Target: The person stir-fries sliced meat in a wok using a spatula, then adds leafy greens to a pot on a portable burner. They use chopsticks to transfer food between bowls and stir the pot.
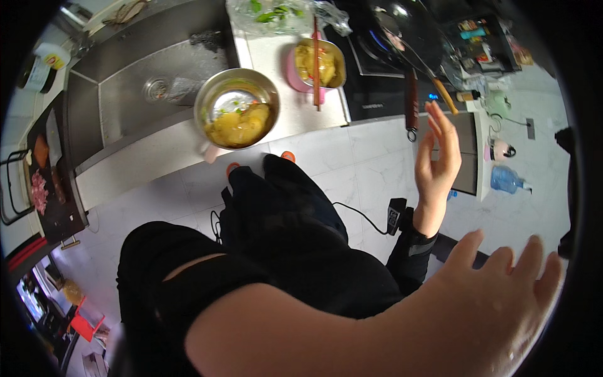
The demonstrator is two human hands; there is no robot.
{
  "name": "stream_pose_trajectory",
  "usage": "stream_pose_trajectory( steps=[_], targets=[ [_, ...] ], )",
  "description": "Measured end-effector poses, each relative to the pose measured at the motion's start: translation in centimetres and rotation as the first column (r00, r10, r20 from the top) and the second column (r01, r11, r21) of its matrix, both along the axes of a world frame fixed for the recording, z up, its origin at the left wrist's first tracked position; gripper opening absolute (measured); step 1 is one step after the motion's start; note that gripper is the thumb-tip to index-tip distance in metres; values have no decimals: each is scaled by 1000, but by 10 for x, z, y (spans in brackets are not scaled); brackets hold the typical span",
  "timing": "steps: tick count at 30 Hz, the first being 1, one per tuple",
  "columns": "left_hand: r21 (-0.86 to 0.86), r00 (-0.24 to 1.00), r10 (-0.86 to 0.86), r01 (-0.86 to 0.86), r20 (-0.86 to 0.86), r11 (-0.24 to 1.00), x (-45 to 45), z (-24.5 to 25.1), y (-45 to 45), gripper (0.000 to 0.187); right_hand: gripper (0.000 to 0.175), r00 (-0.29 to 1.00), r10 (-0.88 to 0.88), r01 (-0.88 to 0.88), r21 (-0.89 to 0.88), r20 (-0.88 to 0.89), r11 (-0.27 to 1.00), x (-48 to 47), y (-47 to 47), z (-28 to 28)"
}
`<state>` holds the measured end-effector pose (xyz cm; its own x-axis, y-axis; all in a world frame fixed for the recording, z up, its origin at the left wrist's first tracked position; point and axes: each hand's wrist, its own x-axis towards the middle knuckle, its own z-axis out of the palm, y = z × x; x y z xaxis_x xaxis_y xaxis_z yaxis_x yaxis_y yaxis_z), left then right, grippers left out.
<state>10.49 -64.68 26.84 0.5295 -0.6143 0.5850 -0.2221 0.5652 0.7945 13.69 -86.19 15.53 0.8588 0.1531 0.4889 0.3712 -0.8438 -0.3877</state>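
Note:
My right hand [438, 165] is raised near the edge of the black hob [377, 107], fingers upright and thumb apart, holding nothing. Its fingertips appear close to the yellow handle [444, 95] of a utensil lying across the wok [400, 28]; I cannot tell whether they touch. The wok's brown handle [411, 99] juts out beside it. My left forearm crosses in front of my body, and my left hand [509, 292] is at the lower right, empty, with its fingers spread. Drops of water show on its skin.
A steel pot [273, 110] of potato pieces stands on the counter by the sink [136, 61]. Chopsticks [316, 70] lie across a pink bowl [294, 77] of food. Minced meat [39, 191] is on a dark board [68, 188]. A blue water bottle [506, 180] is at right.

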Motion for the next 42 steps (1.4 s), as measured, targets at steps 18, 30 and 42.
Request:
stream_pose_trajectory(
  steps=[18,30,42],
  targets=[
    [517,733,-42,518,-679,682,26,-179,-123,30,27,901,-404,425,131,-162,896,-6,-269,-22],
    [875,871,-105,483,-479,16,76,-395,-380,37,61,316,-704,921,27,-636,389,-287,-428,-158],
    [898,732,-679,338,-62,282,-168,-313,-901,53,50,-103,-750,978,73,-654,-198,-586,-675,-141]
  ],
)
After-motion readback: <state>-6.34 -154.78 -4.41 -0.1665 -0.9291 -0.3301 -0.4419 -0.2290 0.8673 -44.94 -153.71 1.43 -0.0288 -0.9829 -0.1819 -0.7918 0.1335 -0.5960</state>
